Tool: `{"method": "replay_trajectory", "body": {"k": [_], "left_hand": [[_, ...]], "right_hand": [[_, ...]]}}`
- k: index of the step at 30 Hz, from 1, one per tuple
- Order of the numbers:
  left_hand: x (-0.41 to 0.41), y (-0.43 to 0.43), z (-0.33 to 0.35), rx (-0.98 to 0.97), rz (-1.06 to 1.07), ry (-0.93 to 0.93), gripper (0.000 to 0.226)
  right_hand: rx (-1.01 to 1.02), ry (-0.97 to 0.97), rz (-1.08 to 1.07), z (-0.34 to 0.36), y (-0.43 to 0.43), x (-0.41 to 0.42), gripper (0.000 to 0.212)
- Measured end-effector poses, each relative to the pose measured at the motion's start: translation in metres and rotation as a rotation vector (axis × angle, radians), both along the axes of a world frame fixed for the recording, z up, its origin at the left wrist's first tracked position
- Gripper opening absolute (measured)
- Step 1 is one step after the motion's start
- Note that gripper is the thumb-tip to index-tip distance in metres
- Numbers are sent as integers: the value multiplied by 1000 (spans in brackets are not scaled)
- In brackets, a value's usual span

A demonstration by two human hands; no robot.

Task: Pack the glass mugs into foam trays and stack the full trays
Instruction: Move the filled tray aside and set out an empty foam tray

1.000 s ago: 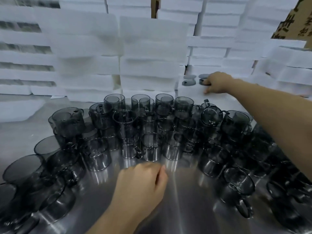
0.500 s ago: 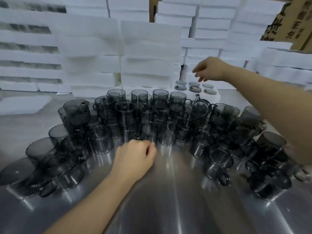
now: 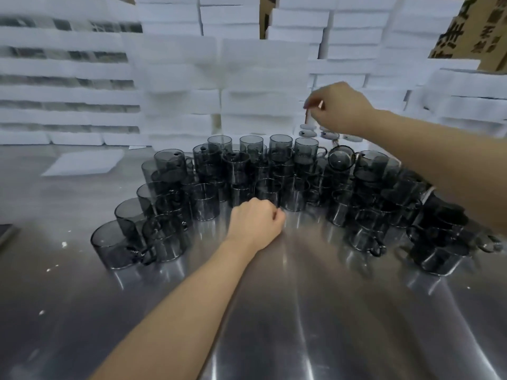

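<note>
Just beyond the left hand, the near row of smoked glass mugs stands upright on the steel table. Left hand curled into a loose fist, knuckles up, resting at the foot of that row; whether a fingertip touches a mug cannot be told (blur). Nothing visibly held in it.

Mugs fan out to both sides of the left hand in a crowded arc, some stacked two high; several at the far left and far right lie tilted.

Right hand raised past the back of the cluster, fingers pinched narrow, thumb against forefinger. What it pinches, if anything, is too small to tell. Directly below it, a foam tray with mugs set in its pockets, only rims showing.

Behind both hands: stacked foam trays walling the back. Cardboard box above the right forearm.
</note>
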State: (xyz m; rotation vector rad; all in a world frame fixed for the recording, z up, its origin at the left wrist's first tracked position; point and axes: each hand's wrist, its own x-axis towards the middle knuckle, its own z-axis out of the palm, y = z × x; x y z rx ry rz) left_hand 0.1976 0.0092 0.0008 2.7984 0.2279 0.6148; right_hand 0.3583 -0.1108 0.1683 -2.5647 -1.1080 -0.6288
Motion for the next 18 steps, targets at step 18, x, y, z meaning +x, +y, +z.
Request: {"method": "replay_trajectory", "body": {"k": [18], "left_hand": [[7, 5, -9, 54, -43, 20, 44]], "right_hand": [[-27, -101, -266, 55, 145, 130, 54]]}}
